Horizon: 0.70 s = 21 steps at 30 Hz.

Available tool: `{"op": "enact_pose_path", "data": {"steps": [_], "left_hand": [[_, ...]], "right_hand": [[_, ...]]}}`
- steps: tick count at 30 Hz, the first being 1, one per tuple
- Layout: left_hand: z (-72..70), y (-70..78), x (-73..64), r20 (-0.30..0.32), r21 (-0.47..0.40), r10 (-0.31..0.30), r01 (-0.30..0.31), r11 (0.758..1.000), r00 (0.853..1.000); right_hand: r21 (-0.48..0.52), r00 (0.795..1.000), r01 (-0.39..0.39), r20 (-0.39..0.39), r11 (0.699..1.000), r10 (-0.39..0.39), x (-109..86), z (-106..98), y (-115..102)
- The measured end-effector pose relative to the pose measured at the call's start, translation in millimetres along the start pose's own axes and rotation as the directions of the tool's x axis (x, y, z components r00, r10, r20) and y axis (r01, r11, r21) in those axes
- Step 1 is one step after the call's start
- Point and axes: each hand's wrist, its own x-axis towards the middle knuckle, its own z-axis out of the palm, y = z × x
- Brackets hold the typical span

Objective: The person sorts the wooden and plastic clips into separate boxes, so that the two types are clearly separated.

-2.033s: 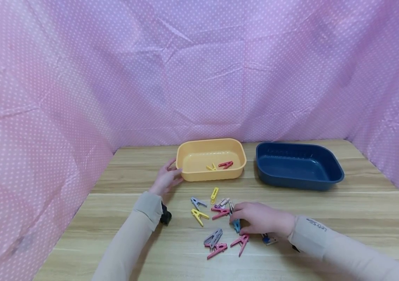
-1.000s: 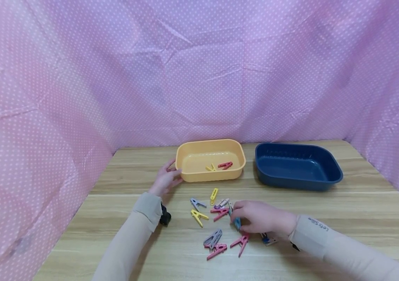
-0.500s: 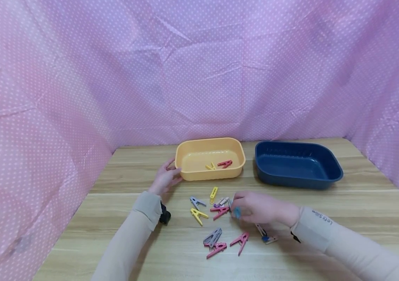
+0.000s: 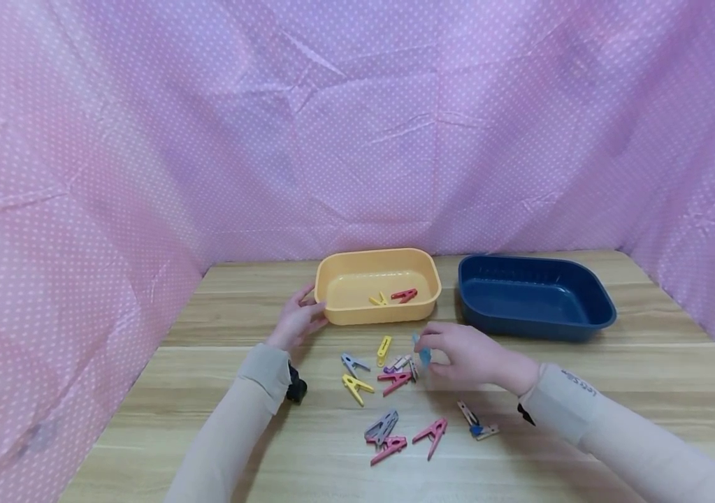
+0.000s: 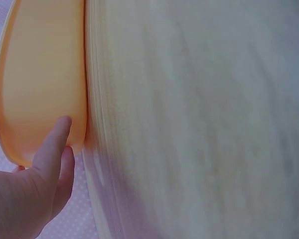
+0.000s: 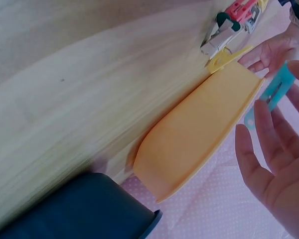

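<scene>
My right hand (image 4: 470, 355) pinches a light-blue clothespin (image 6: 275, 90) between thumb and fingers, held just above the table. My left hand (image 4: 295, 323) rests against the left end of the yellow basin (image 4: 377, 316), its fingers spread along the wall in the left wrist view. Inside that basin lie a red clothespin (image 4: 405, 295) and a yellow clothespin (image 4: 379, 300). On the table nearby are another yellow clothespin (image 4: 384, 351), a pink clothespin (image 4: 395, 381), a grey-blue clothespin (image 4: 354, 363) and several more.
A dark blue basin (image 4: 536, 327) stands right of the yellow one. Close to the front lie pink clothespins (image 4: 434, 436), a grey clothespin (image 4: 382, 426) and small wooden clips with a blue part (image 4: 477, 429). Pink dotted cloth (image 4: 370, 140) hangs behind the table.
My right hand has lifted the light-blue clothespin from the pile and moved it toward the basins, uncovering the small wooden clips. The left hand has stayed at the yellow basin.
</scene>
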Motion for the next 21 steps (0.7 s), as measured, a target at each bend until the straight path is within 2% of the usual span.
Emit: {"op": "enact_pose_path", "data": {"steps": [3, 14, 21], "left_hand": [[-0.1, -0.8, -0.2, -0.001, -0.007, -0.002, 0.002, 1.000, 1.000], [-0.3, -2.1, -1.4, -0.005, 0.007, -0.002, 0.002, 1.000, 1.000], [1.5, -0.2, -1.0, -0.001, 0.004, 0.006, -0.006, 1.000, 1.000]], "right_hand": [[0.009, 0.999, -0.024, -0.038, 1.000, 0.025, 2.8, -1, 2], [0.025, 0.993, -0.077, -0.092, 0.997, 0.079, 13.7, -2, 15], [0.049, 0.983, -0.137, -0.113, 0.989, 0.142, 20.8, -7, 20]]}}
